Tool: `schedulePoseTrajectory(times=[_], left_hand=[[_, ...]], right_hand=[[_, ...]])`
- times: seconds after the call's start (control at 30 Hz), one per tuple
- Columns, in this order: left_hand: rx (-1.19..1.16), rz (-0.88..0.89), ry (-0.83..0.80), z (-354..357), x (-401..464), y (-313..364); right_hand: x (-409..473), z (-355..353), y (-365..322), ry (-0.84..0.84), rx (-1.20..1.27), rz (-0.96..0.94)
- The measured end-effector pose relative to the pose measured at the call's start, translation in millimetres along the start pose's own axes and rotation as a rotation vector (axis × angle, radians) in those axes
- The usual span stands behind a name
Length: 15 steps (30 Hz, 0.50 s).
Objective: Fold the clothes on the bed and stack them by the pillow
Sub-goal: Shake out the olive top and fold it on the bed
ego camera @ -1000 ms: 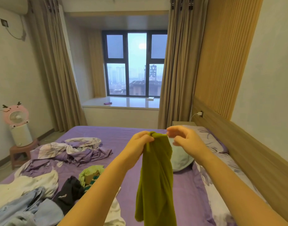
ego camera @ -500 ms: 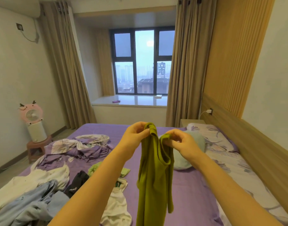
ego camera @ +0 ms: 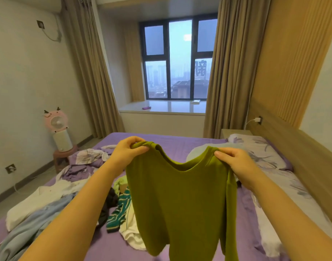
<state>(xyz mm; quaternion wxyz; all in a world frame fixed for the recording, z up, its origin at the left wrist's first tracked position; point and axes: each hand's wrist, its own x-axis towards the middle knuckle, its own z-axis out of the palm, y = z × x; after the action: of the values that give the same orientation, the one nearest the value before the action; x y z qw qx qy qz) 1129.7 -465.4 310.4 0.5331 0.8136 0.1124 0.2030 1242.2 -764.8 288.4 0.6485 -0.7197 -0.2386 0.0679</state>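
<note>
An olive-green top (ego camera: pixel 182 200) hangs spread out in the air above the purple bed (ego camera: pixel 180 140). My left hand (ego camera: pixel 128 152) pinches its left shoulder and my right hand (ego camera: pixel 235 162) pinches its right shoulder, so the neckline sags between them. A floral pillow (ego camera: pixel 259 149) lies by the headboard on the right, with a pale green cushion (ego camera: pixel 197 153) partly hidden behind the top. Several unfolded clothes lie on the bed to the left: a green striped garment (ego camera: pixel 118 211), a black one (ego camera: pixel 109 202), a white one (ego camera: pixel 46 198) and a light blue one (ego camera: pixel 27 228).
A crumpled purple floral sheet (ego camera: pixel 86 161) lies at the bed's far left. A pink fan (ego camera: pixel 57 127) stands on a small stool beside the bed. The wooden headboard (ego camera: pixel 302 166) runs along the right, and a window seat (ego camera: pixel 165 108) lies beyond the bed.
My hands have moved apart, opening the bunched green top out flat by its shoulders. The view has shifted towards the window.
</note>
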Motion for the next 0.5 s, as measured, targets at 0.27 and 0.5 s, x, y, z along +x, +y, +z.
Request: schedulePoseTrajectory(times=[0.27,0.5], left_hand=[[0.123,0.000,-0.113,-0.8,-13.8,-11.3],[0.126,-0.001,-0.300,-10.0,-28.0,-12.8]], right_hand=[[-16.8,-0.4,-7.6,0.043,-0.172,0.035],[-38.1,20.2,-8.3,0.165,-0.343,-0.027]])
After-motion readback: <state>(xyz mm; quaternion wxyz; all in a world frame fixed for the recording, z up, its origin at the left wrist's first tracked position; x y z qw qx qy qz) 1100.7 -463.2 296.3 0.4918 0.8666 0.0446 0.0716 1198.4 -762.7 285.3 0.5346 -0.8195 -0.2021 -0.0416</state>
